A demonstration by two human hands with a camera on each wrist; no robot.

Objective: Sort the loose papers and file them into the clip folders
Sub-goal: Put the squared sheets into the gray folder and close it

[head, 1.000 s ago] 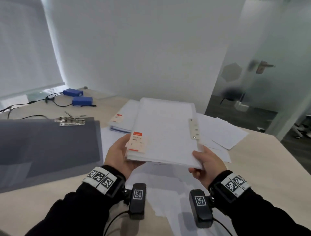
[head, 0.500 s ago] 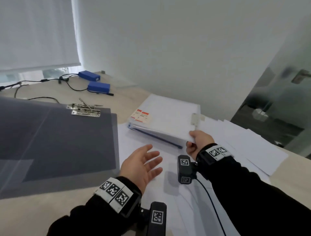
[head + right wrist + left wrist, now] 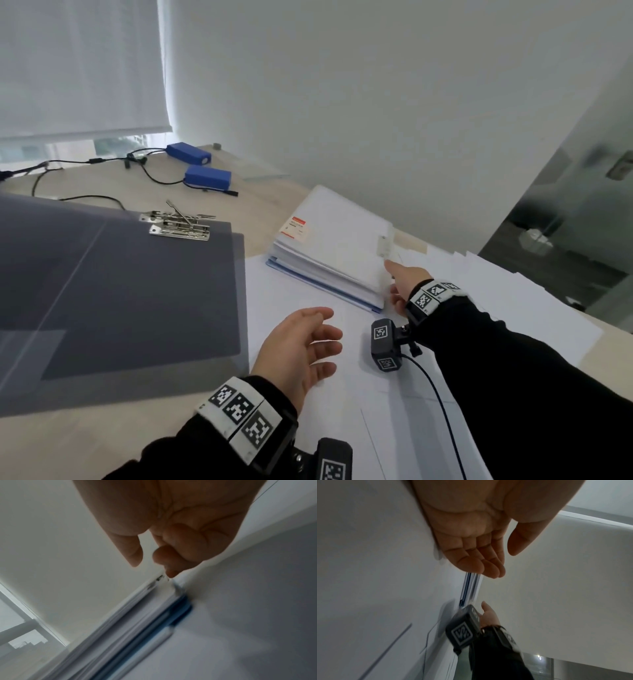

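The filled stack of folders [image 3: 337,246] lies flat on the surface [image 3: 102,442], at the far right of centre, resting on loose white sheets [image 3: 513,308] that spread toward the near edge. Its top cover is white with a small red-and-white label [image 3: 294,226]; a blue cover edge shows at the bottom of the stack. The right hand [image 3: 404,284] is at the near right corner of the stack, forefinger extended toward the top cover, the other fingers curled loosely; the right wrist view shows thumb and fingers slightly apart with nothing between them, the fingertips just beside the stack edge. The left hand [image 3: 301,346] hovers palm-inward above the loose sheets, fingers relaxed and spread, holding nothing. An open grey clip folder [image 3: 130,301] lies to the left with its metal clip [image 3: 178,224] at the far edge. Handling judgement: the stack is thick and likely heavy, and its smooth covers may slide apart; support it from below at two opposite edges. The loose sheets are light, limp and easily creased; lift each by a corner or gather several and square the edges before placing them under the clip.
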